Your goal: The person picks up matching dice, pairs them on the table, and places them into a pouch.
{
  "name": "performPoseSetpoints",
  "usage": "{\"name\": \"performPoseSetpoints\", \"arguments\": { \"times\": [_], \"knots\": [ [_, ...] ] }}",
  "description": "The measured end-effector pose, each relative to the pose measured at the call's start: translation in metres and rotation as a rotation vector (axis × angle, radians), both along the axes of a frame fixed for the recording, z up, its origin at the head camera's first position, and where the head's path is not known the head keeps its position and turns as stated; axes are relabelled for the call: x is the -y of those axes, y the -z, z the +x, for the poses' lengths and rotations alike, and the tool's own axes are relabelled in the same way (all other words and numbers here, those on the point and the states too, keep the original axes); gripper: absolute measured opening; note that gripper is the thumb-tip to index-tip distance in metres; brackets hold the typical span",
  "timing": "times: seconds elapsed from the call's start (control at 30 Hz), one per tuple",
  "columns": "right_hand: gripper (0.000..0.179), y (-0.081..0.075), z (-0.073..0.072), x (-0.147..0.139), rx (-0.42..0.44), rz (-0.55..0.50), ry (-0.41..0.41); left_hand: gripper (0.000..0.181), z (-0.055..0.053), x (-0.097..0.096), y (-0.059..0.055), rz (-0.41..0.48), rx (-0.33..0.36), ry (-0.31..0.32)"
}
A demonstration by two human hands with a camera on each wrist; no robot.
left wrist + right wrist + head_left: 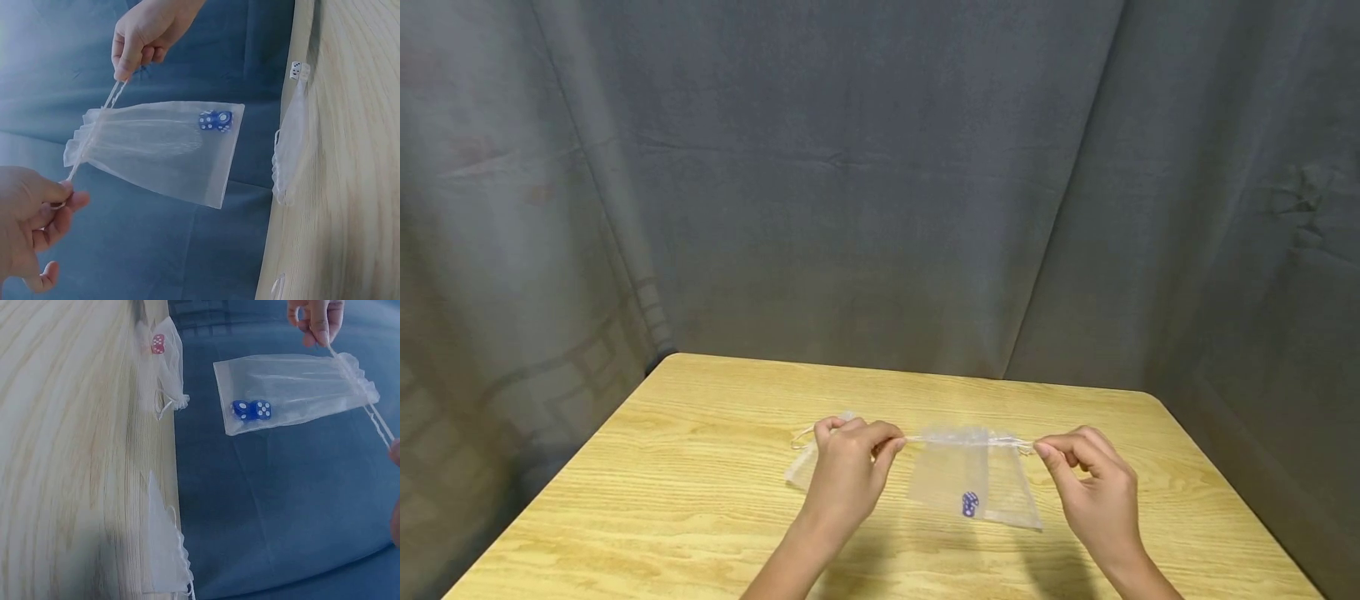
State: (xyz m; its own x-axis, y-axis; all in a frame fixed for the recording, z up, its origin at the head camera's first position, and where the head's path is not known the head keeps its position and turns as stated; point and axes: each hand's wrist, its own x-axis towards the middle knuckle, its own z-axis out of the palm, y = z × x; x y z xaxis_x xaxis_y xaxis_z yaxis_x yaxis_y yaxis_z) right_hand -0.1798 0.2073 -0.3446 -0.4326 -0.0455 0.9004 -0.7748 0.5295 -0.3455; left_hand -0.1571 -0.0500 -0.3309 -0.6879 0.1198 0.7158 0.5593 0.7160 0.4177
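A sheer white drawstring bag (947, 475) hangs upright above the table, its gathered mouth stretched between the two hands. Two blue dice (251, 410) with white dots lie together in a bottom corner of it. My left hand (848, 471) pinches the drawstring (78, 165) at one side between thumb and forefinger. On the opposite side, my right hand (1097, 487) pinches the other string loop, seen also in the left wrist view. In the right wrist view, most of the right hand is cut off by the frame edge.
Behind the left hand, a similar bag (802, 468) lies on the wooden table (700, 467). The left wrist view has a bag (290, 147) with white dice (299, 70). The right wrist view has a bag with a red die (158, 344) and another bag (165, 550). Grey curtains (850, 208) surround the table.
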Motion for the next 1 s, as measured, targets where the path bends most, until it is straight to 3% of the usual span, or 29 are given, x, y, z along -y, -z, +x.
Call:
{"name": "performPoseSetpoints", "arguments": {
  "times": [0.2,0.4,0.63,0.77,0.87,1.0],
  "knots": [
    [0.021,-0.001,0.002,-0.005,0.023,-0.019,0.023,0.003,0.001,0.003,0.0,0.036,0.032,-0.035],
    [0.018,-0.001,0.004,-0.009,0.085,-0.021,0.057,0.006,0.001,0.007,0.0,0.077,0.058,-0.04],
    [0.017,0.0,0.006,-0.013,0.139,-0.002,0.092,0.01,-0.001,0.015,0.0,0.079,0.031,-0.081],
    [0.011,0.002,0.003,-0.013,0.095,0.024,0.075,0.01,0.0,0.019,0.001,0.054,0.058,-0.101],
    [0.02,0.004,0.001,-0.011,0.073,0.055,0.077,0.01,-0.001,0.021,0.003,0.013,0.089,-0.117],
    [0.023,0.008,0.0,-0.009,0.101,0.09,0.099,0.013,-0.003,0.023,0.005,-0.056,0.121,-0.142]
  ]
}}
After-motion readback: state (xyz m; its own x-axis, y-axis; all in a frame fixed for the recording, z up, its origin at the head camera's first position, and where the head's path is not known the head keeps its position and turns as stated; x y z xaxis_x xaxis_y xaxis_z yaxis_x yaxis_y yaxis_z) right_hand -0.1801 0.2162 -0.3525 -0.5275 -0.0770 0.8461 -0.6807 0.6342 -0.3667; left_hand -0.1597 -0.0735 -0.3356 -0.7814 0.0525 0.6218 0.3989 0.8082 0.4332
